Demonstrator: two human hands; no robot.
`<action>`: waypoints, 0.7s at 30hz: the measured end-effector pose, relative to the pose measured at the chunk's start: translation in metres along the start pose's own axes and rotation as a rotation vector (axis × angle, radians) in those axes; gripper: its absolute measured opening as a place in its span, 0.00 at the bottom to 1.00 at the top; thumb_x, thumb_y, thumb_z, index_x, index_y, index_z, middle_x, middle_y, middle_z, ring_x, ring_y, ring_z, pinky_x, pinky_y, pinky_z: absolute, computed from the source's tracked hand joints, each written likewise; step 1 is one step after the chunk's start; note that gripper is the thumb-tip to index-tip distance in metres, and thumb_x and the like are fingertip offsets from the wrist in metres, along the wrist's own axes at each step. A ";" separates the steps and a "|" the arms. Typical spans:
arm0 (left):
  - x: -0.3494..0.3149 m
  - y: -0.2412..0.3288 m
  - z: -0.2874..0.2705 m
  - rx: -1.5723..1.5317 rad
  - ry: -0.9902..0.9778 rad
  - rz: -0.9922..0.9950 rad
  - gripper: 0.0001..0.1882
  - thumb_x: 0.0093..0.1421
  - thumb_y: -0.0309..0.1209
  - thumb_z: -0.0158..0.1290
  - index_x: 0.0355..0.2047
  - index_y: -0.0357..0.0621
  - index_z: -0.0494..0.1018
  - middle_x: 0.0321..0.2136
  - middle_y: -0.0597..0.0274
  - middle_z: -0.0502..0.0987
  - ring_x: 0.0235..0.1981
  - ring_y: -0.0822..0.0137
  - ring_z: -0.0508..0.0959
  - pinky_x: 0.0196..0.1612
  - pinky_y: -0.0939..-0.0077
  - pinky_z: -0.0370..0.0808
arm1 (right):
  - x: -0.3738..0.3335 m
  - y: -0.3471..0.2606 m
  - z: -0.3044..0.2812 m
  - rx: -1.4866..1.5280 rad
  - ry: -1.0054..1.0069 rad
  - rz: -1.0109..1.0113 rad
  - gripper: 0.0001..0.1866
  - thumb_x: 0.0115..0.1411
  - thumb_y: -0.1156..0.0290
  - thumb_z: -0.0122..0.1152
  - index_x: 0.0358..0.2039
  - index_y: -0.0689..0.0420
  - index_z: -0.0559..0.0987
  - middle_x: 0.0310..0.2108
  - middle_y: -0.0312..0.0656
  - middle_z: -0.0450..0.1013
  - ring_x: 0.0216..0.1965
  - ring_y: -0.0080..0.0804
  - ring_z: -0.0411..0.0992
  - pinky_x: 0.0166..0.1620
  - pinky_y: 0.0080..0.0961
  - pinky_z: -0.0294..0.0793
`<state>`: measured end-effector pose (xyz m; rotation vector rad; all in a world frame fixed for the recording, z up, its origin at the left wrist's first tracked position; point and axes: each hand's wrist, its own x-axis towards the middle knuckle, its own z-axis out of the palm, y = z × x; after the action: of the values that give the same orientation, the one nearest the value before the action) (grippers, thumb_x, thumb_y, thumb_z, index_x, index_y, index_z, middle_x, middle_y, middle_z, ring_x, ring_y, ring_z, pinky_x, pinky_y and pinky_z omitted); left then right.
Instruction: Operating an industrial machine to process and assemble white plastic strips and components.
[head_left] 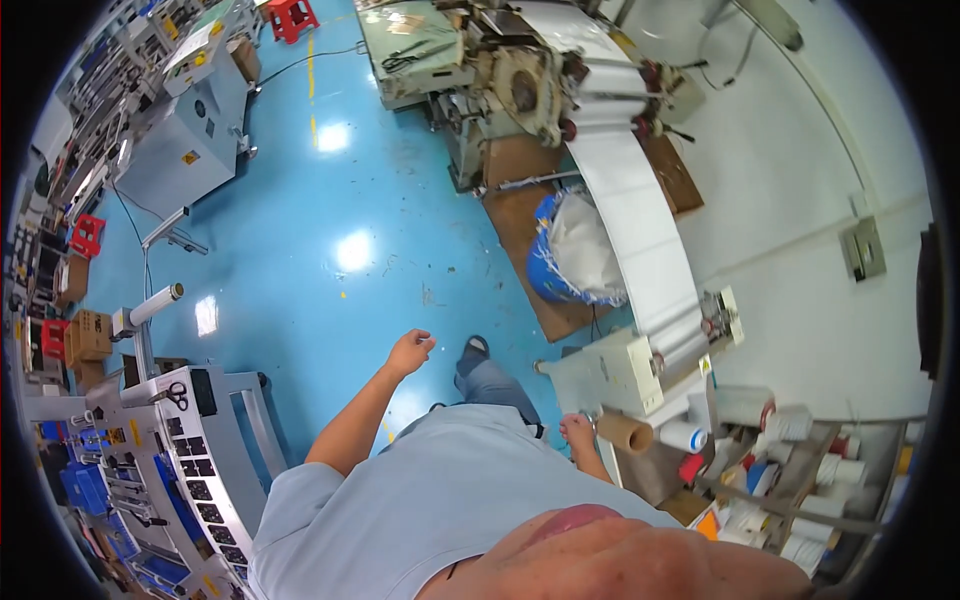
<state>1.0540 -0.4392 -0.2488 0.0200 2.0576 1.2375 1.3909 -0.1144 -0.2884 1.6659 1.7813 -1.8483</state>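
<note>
My left hand (410, 352) hangs in front of me over the blue floor. Its fingers are loosely curled with a small gap to the thumb, and nothing shows between them. Low at my right side, my right hand (577, 432) has its fingers curled in, and I see no object in it. Just right of that hand is the end of a brown cardboard tube (625, 433), with a white roll (683, 437) beyond it. Whether my right hand touches the tube I cannot tell. One shoe (476, 347) shows on the floor between my hands.
Ahead right, a machine (525, 90) carries a white web (640, 210) down to a pale roller stand (610, 375). Under the web stands a blue-lined bin (560, 265). At left are a bench machine (200, 450) and a grey cabinet (190, 140). Shelved rolls (820, 490) fill the lower right.
</note>
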 end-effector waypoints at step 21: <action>0.275 0.079 -0.428 -0.349 0.382 -0.259 0.19 0.61 0.39 0.53 0.45 0.36 0.73 0.34 0.60 0.79 0.28 0.72 0.78 0.28 0.80 0.72 | 0.181 -0.719 0.575 0.222 -0.544 -0.798 0.08 0.62 0.68 0.57 0.31 0.60 0.75 0.24 0.34 0.71 0.26 0.18 0.67 0.32 0.17 0.68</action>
<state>0.5744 -0.6241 -0.2265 -0.6700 2.0389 1.4991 0.4767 -0.2079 -0.0976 0.3451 2.1688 -2.5229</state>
